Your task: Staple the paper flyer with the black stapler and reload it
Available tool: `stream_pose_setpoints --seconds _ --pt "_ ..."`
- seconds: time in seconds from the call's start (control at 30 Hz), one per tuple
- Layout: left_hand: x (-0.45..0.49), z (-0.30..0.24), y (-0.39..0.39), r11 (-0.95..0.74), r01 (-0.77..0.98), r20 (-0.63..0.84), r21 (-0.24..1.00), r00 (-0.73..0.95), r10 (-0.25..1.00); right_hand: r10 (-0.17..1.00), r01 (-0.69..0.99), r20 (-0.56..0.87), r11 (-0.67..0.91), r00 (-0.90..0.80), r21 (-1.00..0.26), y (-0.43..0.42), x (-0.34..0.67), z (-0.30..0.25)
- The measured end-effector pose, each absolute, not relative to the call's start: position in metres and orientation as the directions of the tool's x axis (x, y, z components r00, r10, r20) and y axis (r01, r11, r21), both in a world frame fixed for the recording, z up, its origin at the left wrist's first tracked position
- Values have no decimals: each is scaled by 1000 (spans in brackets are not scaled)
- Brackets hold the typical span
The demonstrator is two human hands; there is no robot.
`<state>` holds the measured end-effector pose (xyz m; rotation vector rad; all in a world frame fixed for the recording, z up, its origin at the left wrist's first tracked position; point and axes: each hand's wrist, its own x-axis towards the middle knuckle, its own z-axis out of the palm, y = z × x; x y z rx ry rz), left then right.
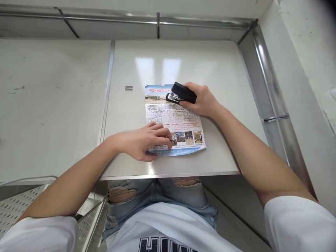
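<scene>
A printed flyer [181,120] with a blue top and bottom border lies on the table in front of me, its lower right corner curling up. My right hand [202,96] is wrapped round the rear of a black stapler [185,93]. The stapler rests over the flyer's upper right part, pointing left, with its jaw apart and metal showing inside. My left hand [149,140] lies on the flyer's lower left part, fingers spread and bent, thumb by the bottom edge. What is under the palm is hidden. Two short strips of staples [128,87] lie left of the flyer.
The white table [126,122] has a metal seam [107,87] on its left. Metal rails [204,26] run along the back and right side. Dark scraps [19,88] lie on the left panel. A perforated white shelf [21,206] stands below left.
</scene>
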<state>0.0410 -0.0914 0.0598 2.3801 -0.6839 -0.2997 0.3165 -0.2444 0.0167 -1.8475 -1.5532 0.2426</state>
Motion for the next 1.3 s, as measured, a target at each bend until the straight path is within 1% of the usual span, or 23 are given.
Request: stream_pose_setpoints --seconds 0.23,0.43,0.53,0.67,0.9,1.0,1.13,1.2,1.3 --pt "37 64 -79 -621 -406 -58 671 806 -589 920 784 278 -48 276 -620 -246 316 17" --pt "39 57 -79 -594 -384 -19 707 829 -558 923 773 268 -48 277 -633 -246 315 19" --pt "40 55 -82 -600 -383 -4 702 841 -541 923 769 262 -54 282 -637 -246 315 19" --pt "42 51 -85 -611 -401 0 683 836 -549 924 769 259 -57 283 -636 -246 314 20" --pt "46 42 -92 -634 -428 69 644 858 -509 925 792 267 -59 272 -607 -245 314 21" --pt "47 40 -96 -653 -442 74 615 857 -510 926 799 270 -53 263 -599 -245 315 20" --pt "46 39 -101 -703 -425 80 571 880 -468 927 802 269 -55 262 -595 -245 315 19" --pt "46 40 -100 -695 -423 73 581 878 -473 926 801 272 -52 262 -597 -245 315 19" --pt "45 46 -93 -639 -430 34 638 845 -534 925 794 270 -51 266 -606 -246 315 19"
